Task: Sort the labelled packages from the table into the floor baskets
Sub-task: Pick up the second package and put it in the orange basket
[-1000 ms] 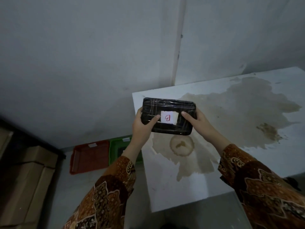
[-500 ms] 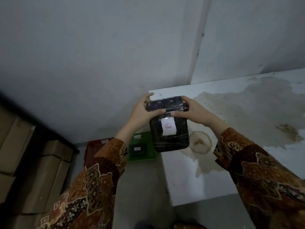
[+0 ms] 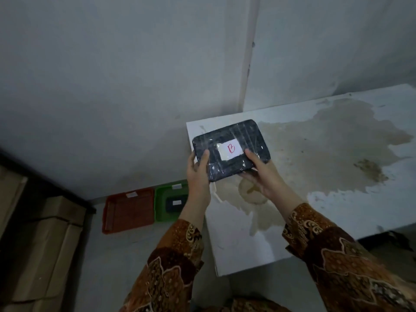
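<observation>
Above the stained white table [image 3: 337, 199], the left hand [image 3: 199, 174] and right hand [image 3: 264, 176] both grip a black package [image 3: 231, 149] labelled B. Below the left hand, a red basket [image 3: 128, 209] and a green basket [image 3: 162, 206] sit side by side.

Dim light falls on grey plastered walls [image 3: 112, 75], which meet at a corner seam [image 3: 247, 64] running down behind a white table [image 3: 236, 248] whose top bears a wide brownish stain [image 3: 326, 143]. Stacked cardboard boxes [image 3: 38, 255] stand along the left on the pale grey floor [image 3: 108, 266].
</observation>
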### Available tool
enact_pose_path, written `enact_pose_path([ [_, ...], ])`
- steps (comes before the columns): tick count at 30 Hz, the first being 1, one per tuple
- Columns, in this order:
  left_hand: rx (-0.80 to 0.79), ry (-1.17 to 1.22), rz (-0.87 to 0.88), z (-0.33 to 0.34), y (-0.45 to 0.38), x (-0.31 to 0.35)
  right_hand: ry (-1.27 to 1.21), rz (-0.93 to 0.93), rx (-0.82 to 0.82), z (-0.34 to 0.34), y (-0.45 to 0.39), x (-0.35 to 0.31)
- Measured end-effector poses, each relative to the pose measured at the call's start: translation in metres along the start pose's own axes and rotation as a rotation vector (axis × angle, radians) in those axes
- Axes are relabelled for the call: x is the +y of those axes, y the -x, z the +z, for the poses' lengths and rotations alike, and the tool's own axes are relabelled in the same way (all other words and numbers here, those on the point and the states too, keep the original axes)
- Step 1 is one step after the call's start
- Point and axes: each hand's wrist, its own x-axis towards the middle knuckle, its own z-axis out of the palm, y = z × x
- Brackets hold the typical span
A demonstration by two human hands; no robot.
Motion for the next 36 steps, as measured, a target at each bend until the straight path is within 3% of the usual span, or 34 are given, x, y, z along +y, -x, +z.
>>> enact_pose_path([
  [5, 0.045, -0.164, 0.048, -0.016, 0.006, 0.004, 0.202, -0.020, 0.017, -0.007, 0.002, 0.022],
  [10, 0.030, -0.391, 0.156, -0.071, 0.006, 0.035, 0.449, -0.008, -0.197, 0.024, 0.000, 0.040],
  [13, 0.121, -0.557, 0.230, -0.125, 0.003, 0.047, 0.532, -0.033, -0.268, 0.071, 0.004, 0.070],
  [18, 0.433, -0.648, 0.270, -0.228, -0.009, 0.057, 0.604, 0.031, -0.235, 0.161, 0.013, 0.155],
  [26, 0.379, -0.727, 0.123, -0.392, -0.059, 0.072, 0.693, 0.171, -0.024, 0.286, -0.003, 0.300],
  [31, 0.429, -0.805, -0.015, -0.466, -0.128, 0.060, 0.924, 0.267, -0.092, 0.333, -0.065, 0.371],
  [36, 0.565, -0.756, 0.028, -0.538, -0.233, 0.002, 0.965, 0.303, -0.130, 0.358, -0.164, 0.474],
])
